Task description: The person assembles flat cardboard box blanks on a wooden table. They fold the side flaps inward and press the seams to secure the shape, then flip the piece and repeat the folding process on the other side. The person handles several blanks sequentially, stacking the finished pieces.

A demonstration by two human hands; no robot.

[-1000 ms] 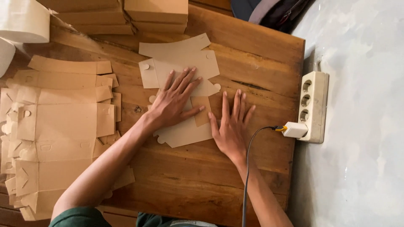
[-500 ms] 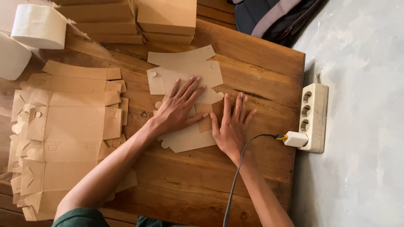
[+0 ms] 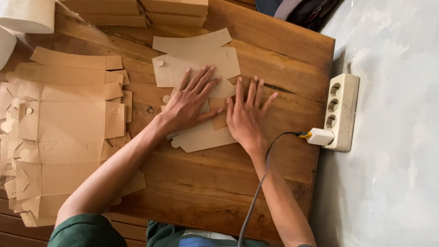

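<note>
Head view, looking down on a wooden desk (image 3: 206, 192). A flat, unfolded kraft cardboard box blank (image 3: 196, 68) lies near the far edge of the desk, toward its right half, with its cut tabs and flaps spread out. The left hand (image 3: 190, 103) rests palm down on the middle of the blank, fingers spread and straight, gripping nothing. The right hand (image 3: 247, 114) lies palm down just beside it, fingers extended, its inner edge on a folded flap of the blank and the rest on bare wood; its grip is likewise wide and flat, closed on nothing. The two hands are close, thumbs nearly touching.

Along the left edge of the desk lies a stack of further box blanks (image 3: 59, 132), all flat and overlapping. At the far edge stand stacked folded cardboard boxes (image 3: 151, 11), closed, so their contents cannot be told. At the far left corner, white paper rolls (image 3: 25, 16) are partly in view.

Past the right edge of the desk, a white power strip (image 3: 340, 107) lies on the grey floor (image 3: 393, 137), with one white plug (image 3: 320, 136) inserted; its grey cable (image 3: 256, 192) runs back across the right forearm toward the near edge.
</note>
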